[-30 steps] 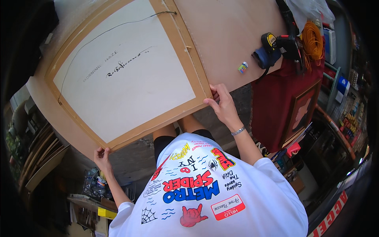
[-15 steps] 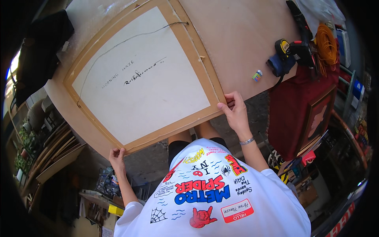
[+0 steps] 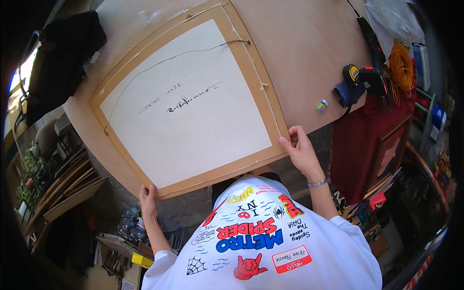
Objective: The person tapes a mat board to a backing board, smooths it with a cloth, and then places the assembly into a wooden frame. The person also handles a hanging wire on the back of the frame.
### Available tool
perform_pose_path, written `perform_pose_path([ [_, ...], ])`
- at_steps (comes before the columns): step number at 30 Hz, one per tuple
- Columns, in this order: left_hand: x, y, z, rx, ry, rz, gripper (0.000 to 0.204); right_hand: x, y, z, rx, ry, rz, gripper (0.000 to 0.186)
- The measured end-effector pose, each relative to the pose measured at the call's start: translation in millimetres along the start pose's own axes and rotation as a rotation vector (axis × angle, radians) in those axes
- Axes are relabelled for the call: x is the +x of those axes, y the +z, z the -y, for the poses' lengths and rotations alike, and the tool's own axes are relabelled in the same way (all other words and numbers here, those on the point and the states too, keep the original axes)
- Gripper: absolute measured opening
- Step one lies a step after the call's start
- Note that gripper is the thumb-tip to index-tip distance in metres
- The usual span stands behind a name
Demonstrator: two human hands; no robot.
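Observation:
A picture frame (image 3: pixel 279 121) lies back side up on the pale wooden table, its near edge jutting past the table's edge toward me. The white backing (image 3: pixel 203 140) bears handwriting, and a hanging wire (image 3: pixel 159 60) runs slackly across it between two side fixings. My left hand (image 3: pixel 148 198) grips the near left corner, thumb on top and fingers underneath. At the near right corner my right hand (image 3: pixel 300 149) pinches the frame the same way, thumb on the back face. The fingers beneath the frame are partly hidden.
On the table's right lie a yellow tape measure (image 3: pixel 353 74), a blue-and-black power tool (image 3: pixel 349 94), a small colourful box (image 3: pixel 322 106) and a coil of orange cord (image 3: pixel 401 65). A black bag (image 3: pixel 65 60) sits far left. Dark red cloth (image 3: pixel 353 159) hangs at right, beside another framed picture (image 3: pixel 390 150).
The picture frame has shifted toward me and slightly right in view, both hands moving with it and keeping their hold on the corners. The surroundings have shifted slightly in view too.

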State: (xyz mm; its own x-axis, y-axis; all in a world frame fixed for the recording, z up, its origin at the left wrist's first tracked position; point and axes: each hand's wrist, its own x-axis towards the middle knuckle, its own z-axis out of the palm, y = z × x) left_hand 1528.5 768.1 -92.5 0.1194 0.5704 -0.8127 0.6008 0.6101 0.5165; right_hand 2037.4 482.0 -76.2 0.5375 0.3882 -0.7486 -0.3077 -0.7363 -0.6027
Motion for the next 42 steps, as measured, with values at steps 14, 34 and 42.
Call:
perform_pose_path([
  [14,-1.1,13.4,-3.7,-0.234,0.041,0.107,0.057,-2.8,0.6,8.2,-0.071,-0.051,-0.011,0.036],
  [34,-5.7,44.2,-21.1,0.273,0.202,-0.133,0.041,5.1,15.5,13.6,-0.297,-0.198,-0.119,0.030],
  [42,-26.2,55.9,-20.6,0.132,0.202,-0.222,0.047,18.0,9.0,43.1,-0.582,-0.258,-0.111,0.033],
])
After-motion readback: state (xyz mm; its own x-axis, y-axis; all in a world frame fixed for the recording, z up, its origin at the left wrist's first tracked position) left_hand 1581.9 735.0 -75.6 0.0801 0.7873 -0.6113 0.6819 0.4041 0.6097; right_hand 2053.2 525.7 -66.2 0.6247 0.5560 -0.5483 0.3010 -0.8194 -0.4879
